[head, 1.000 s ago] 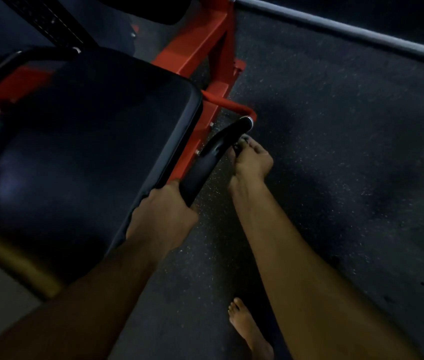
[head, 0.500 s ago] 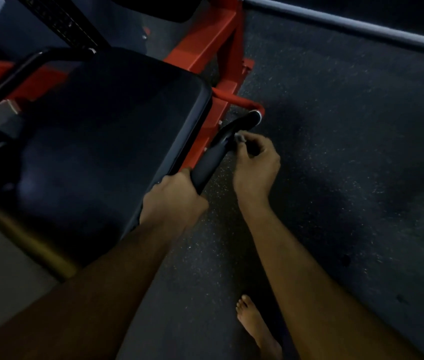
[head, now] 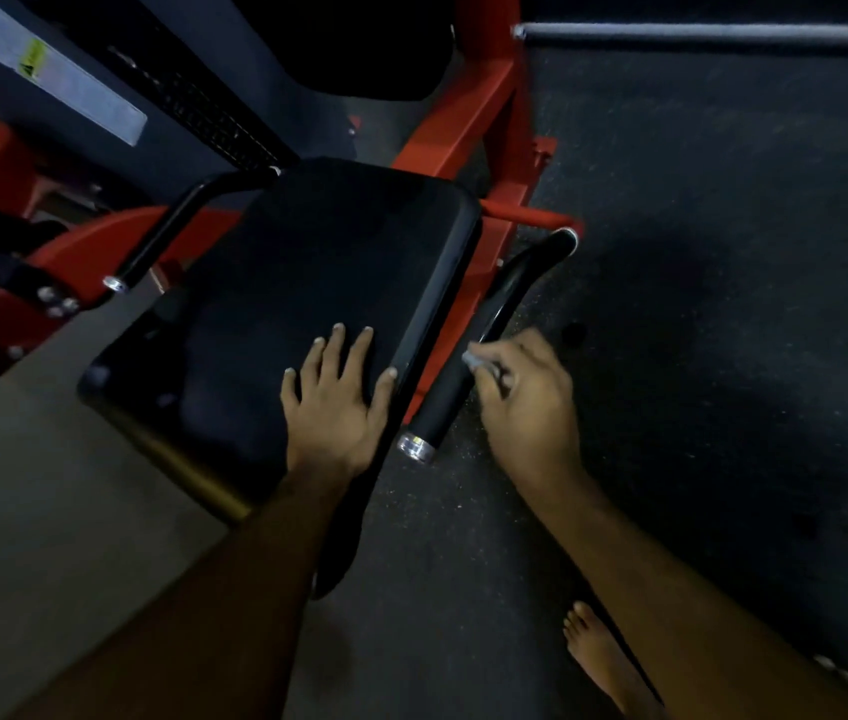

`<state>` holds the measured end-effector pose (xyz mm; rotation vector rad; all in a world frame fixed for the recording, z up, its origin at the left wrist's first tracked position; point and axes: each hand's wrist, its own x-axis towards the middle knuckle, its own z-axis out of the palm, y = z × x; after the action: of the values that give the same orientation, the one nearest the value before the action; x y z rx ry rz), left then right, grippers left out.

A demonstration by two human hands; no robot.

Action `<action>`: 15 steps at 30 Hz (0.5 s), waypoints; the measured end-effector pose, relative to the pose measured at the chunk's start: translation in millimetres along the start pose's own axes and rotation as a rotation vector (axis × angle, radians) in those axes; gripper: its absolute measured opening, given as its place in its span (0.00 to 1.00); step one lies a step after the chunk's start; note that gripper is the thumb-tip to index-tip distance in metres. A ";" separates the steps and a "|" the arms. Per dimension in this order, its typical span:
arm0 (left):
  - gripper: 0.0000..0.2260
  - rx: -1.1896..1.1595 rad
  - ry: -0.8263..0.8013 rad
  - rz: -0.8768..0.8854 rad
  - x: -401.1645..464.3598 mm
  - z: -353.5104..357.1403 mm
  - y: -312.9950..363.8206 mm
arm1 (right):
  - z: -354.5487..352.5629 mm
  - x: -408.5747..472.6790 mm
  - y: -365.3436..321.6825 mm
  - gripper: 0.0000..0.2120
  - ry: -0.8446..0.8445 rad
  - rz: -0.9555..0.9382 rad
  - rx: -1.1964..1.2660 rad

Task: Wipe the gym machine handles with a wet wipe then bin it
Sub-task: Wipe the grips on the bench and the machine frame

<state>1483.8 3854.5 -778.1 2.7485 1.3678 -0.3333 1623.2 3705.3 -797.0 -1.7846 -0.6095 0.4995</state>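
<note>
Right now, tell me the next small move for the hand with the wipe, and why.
Probably slide the right hand down the handle toward its silver end cap. It pinches the wipe against the grip partway along, and the stretch below looks unwiped. The left hand rests flat on the seat.

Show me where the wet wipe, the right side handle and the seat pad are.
wet wipe (head: pixel 474 360), head view, pale wad at the right hand's fingertips.
right side handle (head: pixel 442 402), head view, black grip.
seat pad (head: pixel 307 262), head view, top surface.

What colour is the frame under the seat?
Red. The frame shows best in the head view, behind the black seat.
</note>
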 end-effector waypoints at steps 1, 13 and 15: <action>0.28 0.005 0.019 0.002 1.6 4.1 0.0 | 2.5 -8.5 -0.7 0.08 -0.025 -0.028 -0.005; 0.26 0.028 0.131 0.188 1.0 11.1 -1.2 | -9.0 35.9 7.2 0.06 -0.064 -0.194 -0.161; 0.26 0.034 0.160 0.182 0.3 14.1 -2.0 | -14.2 58.5 8.3 0.06 -0.039 -0.202 -0.208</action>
<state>1480.0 3853.9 -791.8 2.9556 1.1379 -0.1313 1678.5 3729.6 -802.7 -1.8856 -0.8850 0.3428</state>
